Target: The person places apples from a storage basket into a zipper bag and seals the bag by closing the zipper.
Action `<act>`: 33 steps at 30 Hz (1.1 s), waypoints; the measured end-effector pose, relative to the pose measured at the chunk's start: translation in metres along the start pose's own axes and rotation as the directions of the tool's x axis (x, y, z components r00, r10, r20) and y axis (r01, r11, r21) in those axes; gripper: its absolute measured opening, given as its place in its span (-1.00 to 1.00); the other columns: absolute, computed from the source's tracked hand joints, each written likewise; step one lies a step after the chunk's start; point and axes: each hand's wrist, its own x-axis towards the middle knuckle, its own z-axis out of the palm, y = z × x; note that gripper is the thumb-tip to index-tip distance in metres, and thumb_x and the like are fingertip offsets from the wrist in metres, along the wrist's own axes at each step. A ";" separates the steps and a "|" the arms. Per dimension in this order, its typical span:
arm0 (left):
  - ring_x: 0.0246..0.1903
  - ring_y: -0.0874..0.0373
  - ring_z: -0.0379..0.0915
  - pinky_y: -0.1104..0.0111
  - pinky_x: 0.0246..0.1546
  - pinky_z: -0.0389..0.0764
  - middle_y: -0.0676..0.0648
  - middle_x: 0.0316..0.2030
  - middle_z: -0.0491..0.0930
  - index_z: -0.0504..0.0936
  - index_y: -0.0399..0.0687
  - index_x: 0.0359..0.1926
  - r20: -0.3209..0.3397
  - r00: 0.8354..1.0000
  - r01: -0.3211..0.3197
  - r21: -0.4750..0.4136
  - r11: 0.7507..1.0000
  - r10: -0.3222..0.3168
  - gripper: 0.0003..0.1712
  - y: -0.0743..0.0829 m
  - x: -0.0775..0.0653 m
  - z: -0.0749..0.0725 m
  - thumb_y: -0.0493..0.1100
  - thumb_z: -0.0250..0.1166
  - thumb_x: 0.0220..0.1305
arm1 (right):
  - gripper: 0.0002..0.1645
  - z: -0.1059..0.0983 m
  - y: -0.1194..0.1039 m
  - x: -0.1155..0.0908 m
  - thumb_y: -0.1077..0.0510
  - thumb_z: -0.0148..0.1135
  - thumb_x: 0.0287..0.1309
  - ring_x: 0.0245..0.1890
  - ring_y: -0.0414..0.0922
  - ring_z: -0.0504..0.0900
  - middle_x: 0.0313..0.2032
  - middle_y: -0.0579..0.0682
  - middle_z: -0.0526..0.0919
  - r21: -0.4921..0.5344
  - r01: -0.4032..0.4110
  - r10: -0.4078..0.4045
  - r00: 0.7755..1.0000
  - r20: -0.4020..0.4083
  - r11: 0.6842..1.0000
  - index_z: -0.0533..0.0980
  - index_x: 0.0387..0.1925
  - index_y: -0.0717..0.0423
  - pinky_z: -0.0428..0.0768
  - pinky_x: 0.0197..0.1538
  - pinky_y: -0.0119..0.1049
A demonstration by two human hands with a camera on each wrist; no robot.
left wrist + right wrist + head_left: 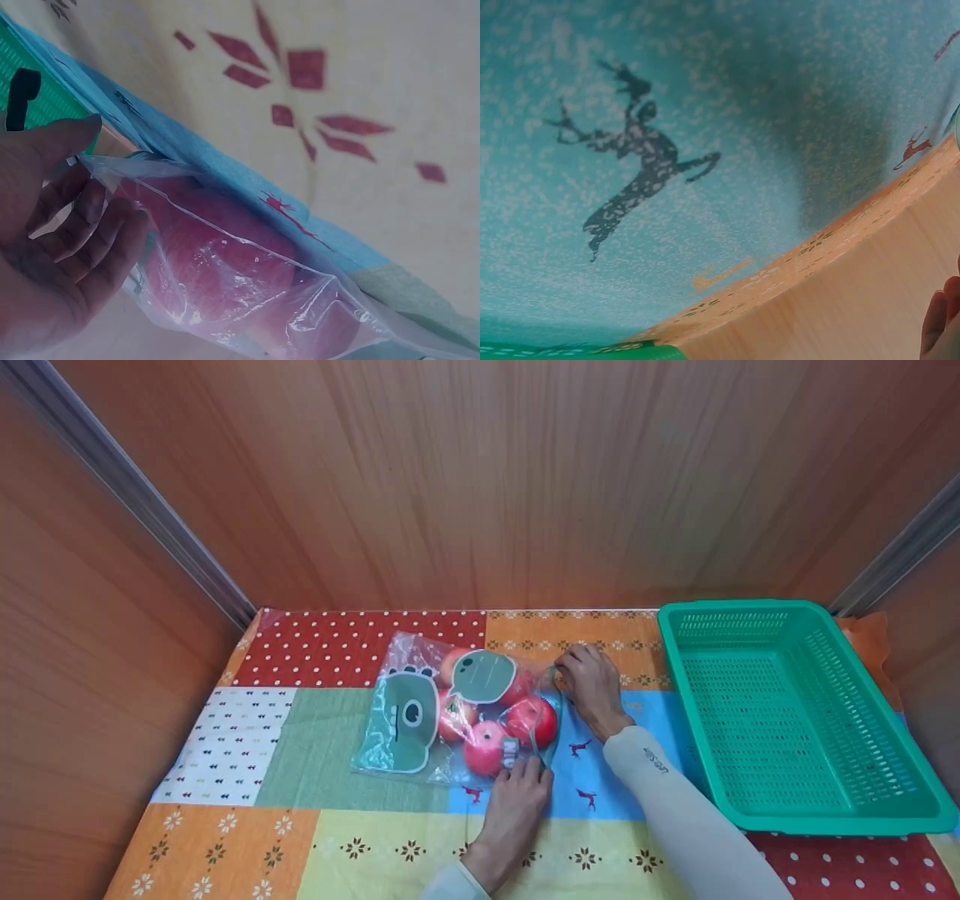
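Note:
A clear plastic bag (409, 720) with green cartoon prints lies flat on the patchwork cloth, its opening facing right. Several red and pink fruits, such as a red apple (534, 718), show through the film. My left hand (514, 806) holds the near corner of the bag's mouth, fingers curled at the film's edge. In the left wrist view, that hand (67, 240) is beside the bag (232, 247) with the fruit bulging inside. At the far corner of the mouth, my right hand (592, 686) grips the rim with bent fingers. The right wrist view shows only some fingertips (941, 319).
A green plastic basket (780, 720) stands on the right side of the table, close to my right forearm. The patchwork tablecloth (375, 855) covers the table. Wooden panels (450, 480) rise behind it and on both sides.

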 end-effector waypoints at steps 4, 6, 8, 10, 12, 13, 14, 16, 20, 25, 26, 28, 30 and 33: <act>-0.26 0.10 0.37 0.34 -0.32 0.59 -0.07 -0.24 0.42 0.55 -0.02 -0.04 -0.003 1.000 0.008 -0.021 1.000 -0.008 -0.53 0.001 -0.001 0.001 -0.15 0.45 -0.04 | -0.91 0.000 0.000 0.000 0.16 0.28 0.10 -0.21 -0.12 0.50 -0.30 -0.09 0.56 -0.007 -0.005 0.005 1.000 0.003 1.000 0.65 -0.32 0.03 0.54 -0.09 -0.18; -0.27 0.11 0.39 0.36 -0.40 0.59 -0.07 -0.24 0.43 0.56 -0.04 -0.05 -0.008 1.000 0.021 -0.044 0.999 -0.022 -0.56 0.002 -0.002 0.001 -0.18 0.43 -0.01 | -0.91 0.000 0.000 0.000 0.17 0.28 0.10 -0.21 -0.13 0.50 -0.30 -0.09 0.56 0.001 -0.007 0.007 1.000 0.005 1.000 0.65 -0.32 0.03 0.54 -0.09 -0.18; -0.29 0.11 0.41 0.37 -0.46 0.60 -0.08 -0.24 0.44 0.55 -0.06 -0.05 -0.013 0.999 0.033 -0.078 0.996 -0.034 -0.57 0.002 -0.003 0.001 -0.21 0.42 0.00 | -0.92 0.000 0.000 -0.001 0.18 0.27 0.11 -0.22 -0.12 0.50 -0.31 -0.09 0.55 0.010 -0.006 0.006 1.000 0.002 1.000 0.64 -0.34 0.03 0.54 -0.11 -0.18; -0.29 0.11 0.44 0.36 -0.49 0.60 -0.09 -0.25 0.44 0.55 -0.08 -0.06 -0.015 0.999 0.045 -0.118 0.992 -0.047 -0.58 0.003 -0.005 0.000 -0.23 0.42 -0.01 | -0.93 0.000 0.001 -0.001 0.17 0.27 0.11 -0.24 -0.12 0.50 -0.32 -0.09 0.55 0.018 -0.005 0.005 1.000 -0.002 1.000 0.64 -0.35 0.03 0.54 -0.12 -0.18; -0.30 0.09 0.47 0.34 -0.48 0.61 -0.10 -0.25 0.46 0.54 -0.10 -0.07 -0.016 0.998 0.052 -0.154 0.987 -0.055 -0.59 0.003 -0.006 -0.001 -0.25 0.41 0.00 | -0.93 0.000 0.001 -0.002 0.17 0.26 0.12 -0.25 -0.12 0.50 -0.32 -0.09 0.54 0.015 -0.003 0.003 1.000 -0.005 1.000 0.64 -0.35 0.03 0.54 -0.15 -0.19; -0.30 0.08 0.48 0.32 -0.45 0.62 -0.11 -0.26 0.46 0.53 -0.10 -0.08 -0.016 0.998 0.055 -0.176 0.983 -0.059 -0.59 0.003 -0.006 -0.001 -0.25 0.42 0.00 | -0.93 0.000 0.001 -0.002 0.17 0.25 0.13 -0.26 -0.12 0.50 -0.32 -0.09 0.54 0.016 -0.003 0.004 1.000 -0.007 1.000 0.64 -0.36 0.03 0.54 -0.16 -0.19; -0.30 0.08 0.49 0.31 -0.43 0.62 -0.11 -0.27 0.46 0.52 -0.11 -0.08 -0.017 0.998 0.057 -0.194 0.979 -0.061 -0.60 0.003 -0.007 -0.002 -0.26 0.41 0.01 | -0.93 0.000 0.001 -0.002 0.17 0.25 0.13 -0.26 -0.12 0.50 -0.32 -0.09 0.53 0.015 -0.005 0.005 1.000 -0.006 1.000 0.64 -0.36 0.03 0.54 -0.16 -0.19; -0.30 0.07 0.50 0.29 -0.39 0.63 -0.11 -0.28 0.47 0.52 -0.11 -0.09 -0.021 0.998 0.057 -0.225 0.973 -0.063 -0.61 0.002 -0.008 -0.003 -0.27 0.40 0.02 | -0.93 0.000 0.001 -0.003 0.17 0.25 0.13 -0.26 -0.12 0.50 -0.32 -0.09 0.54 0.016 -0.007 0.007 1.000 -0.006 1.000 0.64 -0.36 0.03 0.54 -0.16 -0.19; -0.28 0.08 0.51 0.29 -0.32 0.62 -0.11 -0.27 0.47 0.53 -0.09 -0.07 -0.005 0.998 0.055 -0.269 0.962 -0.059 -0.61 0.000 -0.010 -0.005 -0.28 0.39 0.03 | -0.92 -0.001 0.000 -0.003 0.15 0.26 0.13 -0.23 -0.12 0.49 -0.31 -0.09 0.54 0.034 -0.024 0.023 1.000 0.012 0.999 0.64 -0.33 0.03 0.55 -0.15 -0.18; -0.23 0.09 0.49 0.28 -0.26 0.61 -0.10 -0.24 0.48 0.54 -0.06 -0.05 0.025 0.999 0.052 -0.280 0.959 -0.046 -0.58 -0.004 -0.013 -0.007 -0.28 0.40 0.02 | -0.89 -0.003 0.000 -0.004 0.14 0.28 0.10 -0.20 -0.12 0.49 -0.29 -0.09 0.54 0.054 -0.036 0.035 0.999 0.024 0.998 0.64 -0.30 0.03 0.54 -0.11 -0.14; -0.24 0.09 0.49 0.29 -0.27 0.62 -0.10 -0.25 0.48 0.54 -0.06 -0.06 0.014 0.999 0.049 -0.270 0.962 -0.047 -0.60 -0.005 -0.013 -0.007 -0.29 0.39 0.02 | -0.90 -0.003 0.001 -0.004 0.15 0.28 0.10 -0.21 -0.11 0.49 -0.30 -0.09 0.53 0.054 -0.035 0.034 0.999 0.019 0.998 0.64 -0.31 0.03 0.54 -0.12 -0.14; -0.24 0.09 0.50 0.29 -0.27 0.61 -0.09 -0.27 0.48 0.55 -0.06 -0.09 -0.015 0.999 0.047 -0.248 0.968 -0.052 -0.62 -0.006 -0.014 -0.007 -0.31 0.38 0.02 | -0.92 -0.004 0.002 -0.004 0.16 0.29 0.09 -0.23 -0.10 0.50 -0.31 -0.09 0.54 0.049 -0.028 0.028 1.000 0.009 0.998 0.64 -0.33 0.02 0.53 -0.13 -0.14; -0.26 0.10 0.51 0.31 -0.29 0.61 -0.09 -0.30 0.48 0.57 -0.06 -0.12 -0.058 0.997 0.044 -0.236 0.971 -0.059 -0.66 -0.008 -0.015 -0.006 -0.32 0.38 0.03 | -0.93 -0.005 0.003 -0.004 0.17 0.28 0.10 -0.25 -0.09 0.50 -0.33 -0.09 0.54 0.050 -0.024 0.025 1.000 -0.004 0.998 0.65 -0.35 0.02 0.53 -0.16 -0.14; -0.25 0.11 0.51 0.29 -0.26 0.61 -0.08 -0.31 0.47 0.58 -0.06 -0.14 -0.094 0.993 0.044 -0.255 0.966 -0.070 -0.68 -0.011 -0.016 -0.007 -0.34 0.37 0.03 | -0.93 -0.007 0.003 -0.004 0.18 0.26 0.12 -0.25 -0.08 0.51 -0.33 -0.09 0.54 0.054 -0.024 0.025 1.000 -0.008 0.998 0.65 -0.36 0.04 0.52 -0.18 -0.14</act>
